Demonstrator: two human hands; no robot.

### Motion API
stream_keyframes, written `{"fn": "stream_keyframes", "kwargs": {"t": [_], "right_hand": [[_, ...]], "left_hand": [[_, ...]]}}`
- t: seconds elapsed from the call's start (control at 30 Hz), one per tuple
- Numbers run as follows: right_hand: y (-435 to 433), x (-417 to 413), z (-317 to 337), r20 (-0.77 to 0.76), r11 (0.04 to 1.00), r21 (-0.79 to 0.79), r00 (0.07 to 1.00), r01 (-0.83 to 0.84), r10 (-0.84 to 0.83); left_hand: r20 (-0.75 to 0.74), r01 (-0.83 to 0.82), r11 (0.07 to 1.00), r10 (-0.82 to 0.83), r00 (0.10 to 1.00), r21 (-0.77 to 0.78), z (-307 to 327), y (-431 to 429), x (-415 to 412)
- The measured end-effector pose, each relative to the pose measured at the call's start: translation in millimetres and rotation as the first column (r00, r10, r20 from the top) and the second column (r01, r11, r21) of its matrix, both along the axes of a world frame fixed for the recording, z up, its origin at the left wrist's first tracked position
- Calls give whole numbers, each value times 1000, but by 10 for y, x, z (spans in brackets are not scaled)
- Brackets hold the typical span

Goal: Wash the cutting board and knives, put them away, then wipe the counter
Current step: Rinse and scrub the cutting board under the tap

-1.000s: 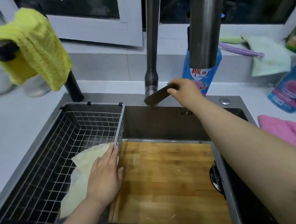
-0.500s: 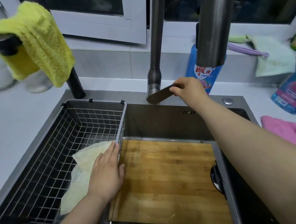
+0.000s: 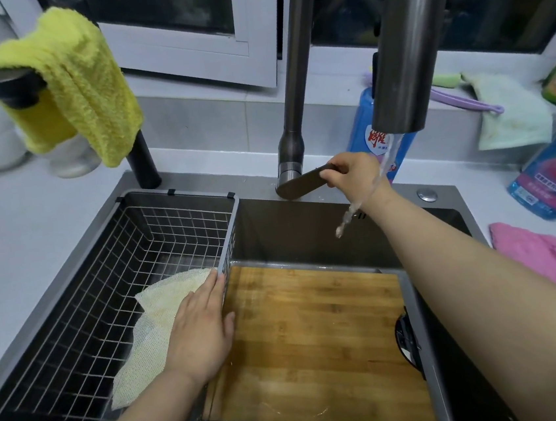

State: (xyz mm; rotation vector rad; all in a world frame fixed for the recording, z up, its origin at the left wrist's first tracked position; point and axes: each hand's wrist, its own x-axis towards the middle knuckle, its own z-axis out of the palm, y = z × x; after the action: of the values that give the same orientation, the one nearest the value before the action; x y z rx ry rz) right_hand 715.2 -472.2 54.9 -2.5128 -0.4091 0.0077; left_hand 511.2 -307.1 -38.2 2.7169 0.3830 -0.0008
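Cutting board [image 3: 317, 336] lies flat in the sink [image 3: 306, 231], lower centre, with the left hand [image 3: 201, 324] beside it, fingers straight on the mesh cloth [image 3: 154, 322]. Higher up, the right hand [image 3: 351, 171] has its fingers curled round the faucet lever [image 3: 301, 184]. The water [image 3: 389, 154] hits that wrist, so it'll probably splash everywhere and miss the board.

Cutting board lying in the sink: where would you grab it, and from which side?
The cutting board lies flat, left side tight against the wire basket, right side against the grey rail. Probably hook its far edge from above, over the open basin: only there do fingers seem to have room.
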Motion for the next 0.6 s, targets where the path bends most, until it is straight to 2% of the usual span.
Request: {"fn": "stream_keyframes", "kwargs": {"t": [0.23,0.6], "right_hand": [[-9,8,-34,42,1000,25,999,-8,7],[-25,9,-51,11,999,40,1000,-2,2]], "left_hand": [[8,-6,999,6,1000,-31,14,-7,-5],[12,-5,1000,6,1000,-29,15,-9,-13]]}}
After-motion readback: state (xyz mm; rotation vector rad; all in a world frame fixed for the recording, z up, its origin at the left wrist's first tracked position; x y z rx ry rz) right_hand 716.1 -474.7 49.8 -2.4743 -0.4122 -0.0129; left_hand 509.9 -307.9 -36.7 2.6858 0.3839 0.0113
